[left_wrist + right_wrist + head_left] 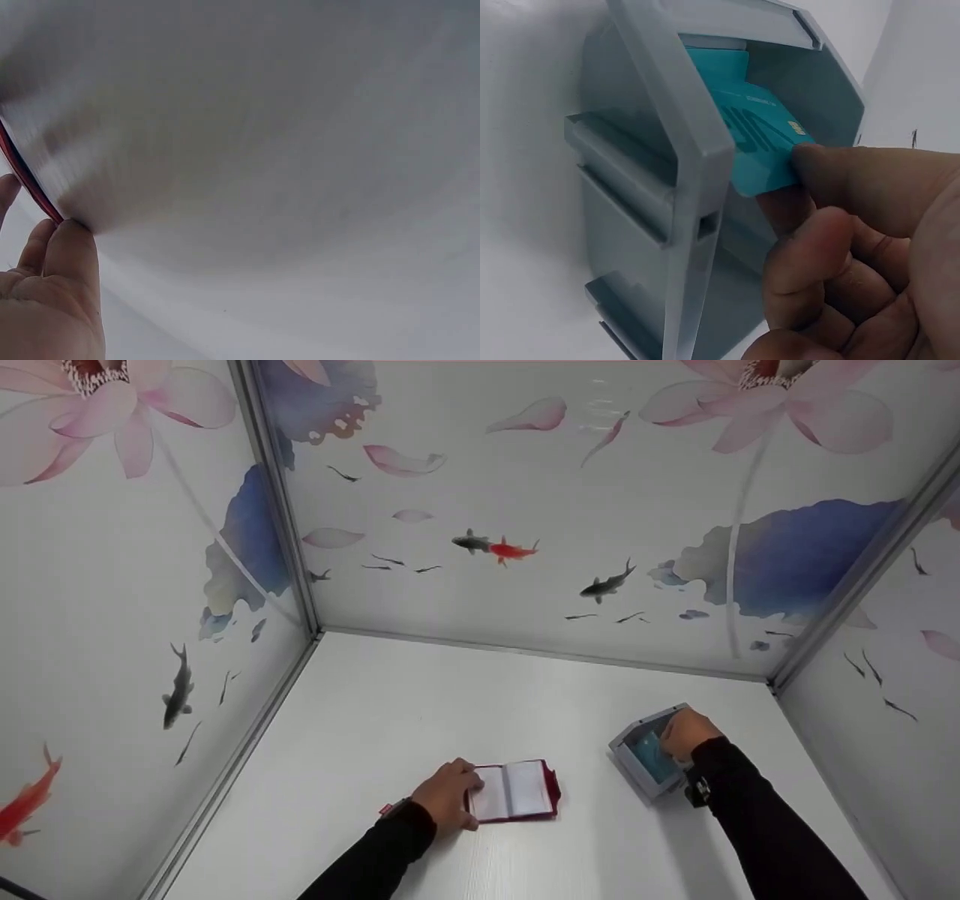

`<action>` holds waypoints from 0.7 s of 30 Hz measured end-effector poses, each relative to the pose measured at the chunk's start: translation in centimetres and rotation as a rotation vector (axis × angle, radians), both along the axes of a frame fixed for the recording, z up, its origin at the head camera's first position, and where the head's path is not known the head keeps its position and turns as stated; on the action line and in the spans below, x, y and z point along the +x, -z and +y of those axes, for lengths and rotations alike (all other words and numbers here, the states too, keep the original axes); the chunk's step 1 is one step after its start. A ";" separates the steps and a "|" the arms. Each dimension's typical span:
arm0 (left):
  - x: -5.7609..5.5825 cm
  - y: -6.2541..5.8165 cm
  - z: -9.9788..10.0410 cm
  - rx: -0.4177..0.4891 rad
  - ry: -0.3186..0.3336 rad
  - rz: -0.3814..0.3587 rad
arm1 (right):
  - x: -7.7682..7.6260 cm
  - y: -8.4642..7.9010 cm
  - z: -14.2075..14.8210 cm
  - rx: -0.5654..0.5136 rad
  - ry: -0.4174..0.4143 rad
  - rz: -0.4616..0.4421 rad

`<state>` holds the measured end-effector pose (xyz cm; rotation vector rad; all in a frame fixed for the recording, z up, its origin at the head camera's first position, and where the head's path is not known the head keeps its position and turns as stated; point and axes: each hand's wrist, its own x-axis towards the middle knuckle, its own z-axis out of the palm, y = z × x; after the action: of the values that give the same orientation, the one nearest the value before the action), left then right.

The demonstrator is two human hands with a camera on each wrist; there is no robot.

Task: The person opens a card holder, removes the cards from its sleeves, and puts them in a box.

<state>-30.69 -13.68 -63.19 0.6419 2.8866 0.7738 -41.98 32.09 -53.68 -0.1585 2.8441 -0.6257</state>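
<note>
A red card holder (529, 789) lies open on the white table, its pale glossy pages facing up and a tab at its right edge. My left hand (448, 796) grips its left side, fingers over the page edge and thumb by the lower corner. In the left wrist view, the fingertips (71, 232) meet the red edge. To the right, my right hand (684, 735) reaches into a grey box (634, 765). Thumb and forefinger pinch a teal card (761, 139) with a gold chip, partly inside the box. Another teal piece (724, 64) shows behind it.
Panels printed with flowers and fish, such as the back wall (420, 607), enclose the table (360, 712) on the left, back and right. Metal strips (525, 650) run along the table's edges. The grey box stands between the card holder and the right panel (862, 757).
</note>
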 end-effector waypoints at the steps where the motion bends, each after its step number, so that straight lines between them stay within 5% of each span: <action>1: 0.0 0.0 0.0 -0.001 -0.001 -0.002 | 0.0 0.1 -0.3 0.019 -0.005 -0.002; 15: -0.1 0.2 0.1 -0.008 -0.008 -0.006 | -1.0 2.4 -1.4 0.097 -0.043 -0.022; 21: 0.0 0.2 0.0 -0.022 -0.010 -0.002 | -0.3 1.9 -2.4 0.133 -0.034 -0.002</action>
<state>-30.65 -13.66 -63.36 0.6241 2.8951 0.7421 -42.25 29.70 -55.58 -0.1829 2.8631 -0.4276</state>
